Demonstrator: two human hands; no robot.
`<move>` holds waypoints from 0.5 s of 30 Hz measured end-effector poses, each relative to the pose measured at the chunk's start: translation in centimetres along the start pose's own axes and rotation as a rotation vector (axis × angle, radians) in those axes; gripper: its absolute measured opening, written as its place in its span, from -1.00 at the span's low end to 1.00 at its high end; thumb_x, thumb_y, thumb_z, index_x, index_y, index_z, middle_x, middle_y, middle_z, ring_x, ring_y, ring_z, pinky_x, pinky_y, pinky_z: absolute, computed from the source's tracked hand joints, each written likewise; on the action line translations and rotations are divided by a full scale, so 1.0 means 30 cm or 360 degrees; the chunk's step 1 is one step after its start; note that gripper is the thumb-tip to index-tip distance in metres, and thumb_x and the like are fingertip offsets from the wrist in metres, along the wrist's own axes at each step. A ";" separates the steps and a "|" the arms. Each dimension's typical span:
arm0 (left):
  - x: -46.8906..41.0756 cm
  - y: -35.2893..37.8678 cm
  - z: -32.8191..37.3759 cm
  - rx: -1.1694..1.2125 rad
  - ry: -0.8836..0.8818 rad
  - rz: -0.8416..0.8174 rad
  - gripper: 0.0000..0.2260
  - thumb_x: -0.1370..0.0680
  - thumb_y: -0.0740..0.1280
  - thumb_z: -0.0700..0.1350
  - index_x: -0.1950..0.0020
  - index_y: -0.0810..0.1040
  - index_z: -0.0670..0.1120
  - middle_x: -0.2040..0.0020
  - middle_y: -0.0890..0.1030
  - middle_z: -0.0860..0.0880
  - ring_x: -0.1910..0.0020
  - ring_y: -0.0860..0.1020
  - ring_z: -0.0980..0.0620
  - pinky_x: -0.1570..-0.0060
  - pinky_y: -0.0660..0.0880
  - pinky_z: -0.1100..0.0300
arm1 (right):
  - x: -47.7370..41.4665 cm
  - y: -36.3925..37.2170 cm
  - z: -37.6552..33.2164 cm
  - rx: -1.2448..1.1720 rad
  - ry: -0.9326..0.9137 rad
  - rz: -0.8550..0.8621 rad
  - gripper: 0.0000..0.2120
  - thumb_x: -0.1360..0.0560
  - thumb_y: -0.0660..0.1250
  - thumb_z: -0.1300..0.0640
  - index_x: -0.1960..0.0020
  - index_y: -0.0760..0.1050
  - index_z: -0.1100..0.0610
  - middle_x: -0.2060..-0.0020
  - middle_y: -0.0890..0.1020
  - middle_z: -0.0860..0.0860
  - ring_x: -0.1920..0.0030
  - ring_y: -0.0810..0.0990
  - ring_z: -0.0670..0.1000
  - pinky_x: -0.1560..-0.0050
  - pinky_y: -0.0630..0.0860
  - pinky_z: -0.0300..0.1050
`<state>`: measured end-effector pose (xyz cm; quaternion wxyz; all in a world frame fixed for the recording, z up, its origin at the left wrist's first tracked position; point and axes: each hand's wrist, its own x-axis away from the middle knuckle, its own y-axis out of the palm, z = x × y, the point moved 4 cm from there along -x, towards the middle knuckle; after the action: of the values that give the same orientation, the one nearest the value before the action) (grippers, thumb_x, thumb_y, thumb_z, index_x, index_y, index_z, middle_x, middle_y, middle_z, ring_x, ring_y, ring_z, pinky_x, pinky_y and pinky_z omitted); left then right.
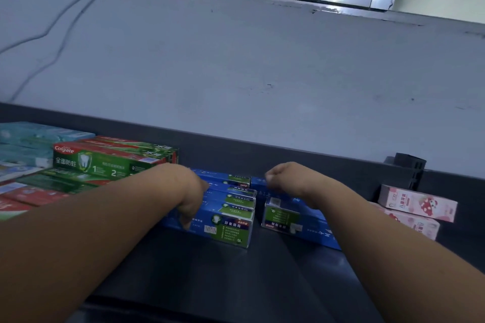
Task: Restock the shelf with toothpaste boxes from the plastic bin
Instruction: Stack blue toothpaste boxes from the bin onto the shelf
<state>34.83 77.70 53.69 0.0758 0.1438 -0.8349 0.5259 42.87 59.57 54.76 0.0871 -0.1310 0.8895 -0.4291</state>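
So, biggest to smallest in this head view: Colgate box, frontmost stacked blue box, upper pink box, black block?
Green-and-red Colgate cardboard box and frontmost stacked blue cardboard box: too alike; blue partly hidden.
Then upper pink cardboard box.
Smallest: black plastic block.

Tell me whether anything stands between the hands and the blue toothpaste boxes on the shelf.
Nothing visible does. The left hand is on the left blue stack, and the right hand is on the right blue boxes. Their fingers are mostly hidden.
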 end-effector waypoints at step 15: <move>-0.107 0.021 -0.006 0.0066 -0.0064 0.0050 -0.18 -0.54 0.36 0.06 -0.59 -0.12 -0.09 -0.51 0.21 -0.12 -0.41 0.33 -0.18 -0.32 0.36 -0.02 | -0.030 0.047 -0.012 0.0294 -0.0098 -0.0108 -0.69 -0.60 0.22 0.22 -0.32 0.51 0.11 -0.25 0.55 0.04 -0.07 0.51 -0.02 -0.06 0.39 -0.19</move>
<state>37.67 78.64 52.33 0.0477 0.1429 -0.8273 0.5412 43.41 60.95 53.92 0.1114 -0.1655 0.8380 -0.5078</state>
